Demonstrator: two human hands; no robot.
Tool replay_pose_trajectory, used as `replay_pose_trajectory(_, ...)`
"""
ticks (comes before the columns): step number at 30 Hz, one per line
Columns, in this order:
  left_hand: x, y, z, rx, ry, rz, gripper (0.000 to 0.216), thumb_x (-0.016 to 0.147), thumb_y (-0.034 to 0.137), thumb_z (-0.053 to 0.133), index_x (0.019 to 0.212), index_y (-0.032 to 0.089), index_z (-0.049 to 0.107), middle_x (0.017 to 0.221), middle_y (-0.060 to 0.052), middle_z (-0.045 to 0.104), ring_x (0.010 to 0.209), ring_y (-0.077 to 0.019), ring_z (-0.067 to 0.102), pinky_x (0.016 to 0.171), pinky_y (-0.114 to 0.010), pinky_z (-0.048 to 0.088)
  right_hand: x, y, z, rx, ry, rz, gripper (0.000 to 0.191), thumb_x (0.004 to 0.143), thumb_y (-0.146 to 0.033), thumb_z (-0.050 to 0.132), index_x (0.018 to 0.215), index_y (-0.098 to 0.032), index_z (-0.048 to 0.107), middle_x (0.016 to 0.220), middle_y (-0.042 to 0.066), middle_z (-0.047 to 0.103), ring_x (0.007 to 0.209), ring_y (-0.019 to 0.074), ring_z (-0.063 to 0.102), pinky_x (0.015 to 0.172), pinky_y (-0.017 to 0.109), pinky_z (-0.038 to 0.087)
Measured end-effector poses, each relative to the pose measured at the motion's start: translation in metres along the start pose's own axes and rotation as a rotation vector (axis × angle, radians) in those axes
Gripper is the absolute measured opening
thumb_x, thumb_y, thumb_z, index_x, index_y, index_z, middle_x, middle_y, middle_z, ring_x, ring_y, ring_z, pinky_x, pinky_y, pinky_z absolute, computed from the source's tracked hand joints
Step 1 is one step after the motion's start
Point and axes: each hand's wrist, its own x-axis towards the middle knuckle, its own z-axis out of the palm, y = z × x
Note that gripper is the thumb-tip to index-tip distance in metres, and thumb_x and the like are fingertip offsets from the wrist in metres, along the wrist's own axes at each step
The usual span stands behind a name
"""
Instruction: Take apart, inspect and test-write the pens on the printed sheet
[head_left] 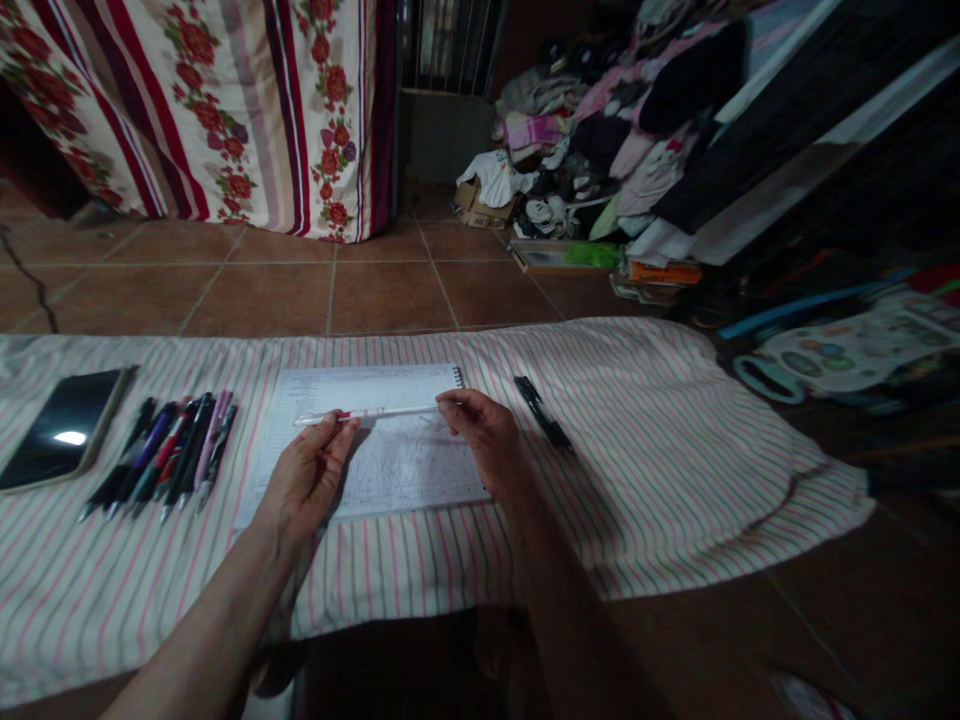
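A clear pen with a red middle [375, 413] is held level above a spiral notebook [409, 470] that lies on a pink-striped cloth [637, 450]. My left hand [304, 475] pinches the pen near its left end. My right hand [484, 435] pinches its right end. Both hands hover over the notebook page, which is covered with writing and lines.
A row of several pens [169, 450] lies left of the notebook, with a dark phone [64, 425] further left. One black pen [544, 410] rests to the right. Beyond are the tiled floor [300, 290], a flowered cloth [225, 110] and a heap of clothes [600, 130].
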Motion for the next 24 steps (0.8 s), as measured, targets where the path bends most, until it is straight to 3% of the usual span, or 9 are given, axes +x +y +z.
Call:
replay_pose_trajectory(12,-0.01,-0.012,0.004,-0.003,-0.084,-0.091,0.023,0.083,-0.003,0.041,0.07,0.004,0.059,0.071,-0.008,0.063,0.066,-0.0112,0.066,0.061,-0.015,0.057,-0.004,0.004,0.02,-0.008,-0.087,-0.014,0.019,0.069,-0.032,0.063,0.082,-0.018,0.066,0.059,-0.003,0.053,0.055,0.0077,0.045,0.052,0.02,0.036)
replay_pose_trajectory(19,-0.011,-0.016,0.007,-0.05,-0.09,-0.151,0.021,0.084,-0.002,0.041,0.073,0.006,0.057,0.07,-0.007,0.064,0.065,-0.0107,0.066,0.059,-0.013,0.056,-0.005,0.01,0.03,0.119,-0.146,0.037,0.027,0.064,-0.029,0.066,0.089,-0.018,0.063,0.065,-0.004,0.056,0.055,0.0073,0.049,0.052,0.02,0.039)
replay_pose_trajectory(24,-0.013,-0.023,0.004,0.001,-0.166,-0.135,0.02,0.084,-0.002,0.04,0.076,0.006,0.058,0.072,-0.008,0.065,0.068,-0.0121,0.067,0.065,-0.017,0.057,-0.008,0.008,0.035,0.086,-0.146,0.057,0.024,0.066,-0.031,0.065,0.086,-0.017,0.064,0.055,-0.005,0.052,0.051,0.0075,0.047,0.051,0.02,0.039)
